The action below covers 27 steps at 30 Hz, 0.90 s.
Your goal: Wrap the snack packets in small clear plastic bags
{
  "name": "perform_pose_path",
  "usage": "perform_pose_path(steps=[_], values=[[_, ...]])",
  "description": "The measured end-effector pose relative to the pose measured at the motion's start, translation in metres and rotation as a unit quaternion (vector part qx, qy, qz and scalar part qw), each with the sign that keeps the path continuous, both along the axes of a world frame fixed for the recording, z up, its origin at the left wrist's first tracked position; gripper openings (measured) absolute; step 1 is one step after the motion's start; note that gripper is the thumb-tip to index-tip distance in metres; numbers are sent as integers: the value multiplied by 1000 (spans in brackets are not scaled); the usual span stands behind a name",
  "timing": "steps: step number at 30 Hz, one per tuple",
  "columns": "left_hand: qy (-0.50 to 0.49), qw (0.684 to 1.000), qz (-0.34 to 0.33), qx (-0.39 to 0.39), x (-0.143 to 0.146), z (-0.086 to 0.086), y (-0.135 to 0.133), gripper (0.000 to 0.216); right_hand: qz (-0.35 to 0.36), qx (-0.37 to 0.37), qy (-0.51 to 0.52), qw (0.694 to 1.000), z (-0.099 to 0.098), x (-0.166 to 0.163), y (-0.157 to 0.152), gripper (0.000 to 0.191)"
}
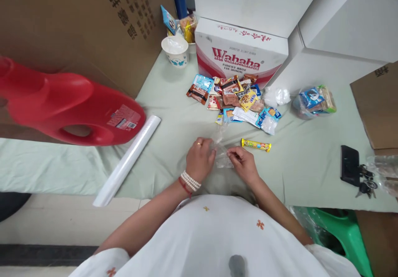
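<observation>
Both hands meet over the pale green cloth (174, 123), near its front edge. My left hand (200, 157), with a ring and bead bracelets, pinches one side of a small clear plastic bag (222, 154). Its other side is pinched by my right hand (242, 163). A yellow wrapped candy bar (256, 145) lies just beyond my right hand. Farther back sits a heap of small snack packets (234, 100).
A red jug (71, 105) lies on its side at left, beside a white roll of plastic (127, 161). Behind stand a Wahaha carton (241, 55), a paper cup (175, 51), brown cardboard (93, 20). A filled snack bag (314, 100), phone (350, 165) and keys (367, 183) lie at right.
</observation>
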<state>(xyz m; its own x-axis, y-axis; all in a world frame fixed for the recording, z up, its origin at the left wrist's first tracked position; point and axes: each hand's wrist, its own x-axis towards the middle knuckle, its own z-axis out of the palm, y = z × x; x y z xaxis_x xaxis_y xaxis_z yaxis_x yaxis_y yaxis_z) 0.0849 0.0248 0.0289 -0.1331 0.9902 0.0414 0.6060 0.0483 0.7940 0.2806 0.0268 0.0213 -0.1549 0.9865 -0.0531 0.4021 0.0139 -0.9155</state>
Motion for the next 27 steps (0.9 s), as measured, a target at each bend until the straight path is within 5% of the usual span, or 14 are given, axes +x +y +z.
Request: perform_pose_path(steps=[4,7,10,14,18,20,23,27], values=[[-211,972,90,-56,6,-16,18,14,-49,-37,22,998,-4,9,-6,23],[-326,931,138,-93,1,-26,21,20,-11,-121,40,992,-5,23,-12,27],[-355,919,137,-102,0,-27,17,27,25,-110,6,994,3,31,-10,33],[-432,890,90,-118,10,-15,10,40,-19,-38,4,999,14,14,9,42],[-495,857,30,-143,17,2,2,50,-5,-130,94,987,8,-23,24,63],[-511,846,24,-148,14,7,0,51,-10,-195,176,965,2,-35,27,59],[-525,838,62,-136,3,8,0,50,-42,-235,275,931,-1,-39,28,46],[-525,835,115,-118,-9,1,2,51,-73,-232,269,932,1,-28,29,43]])
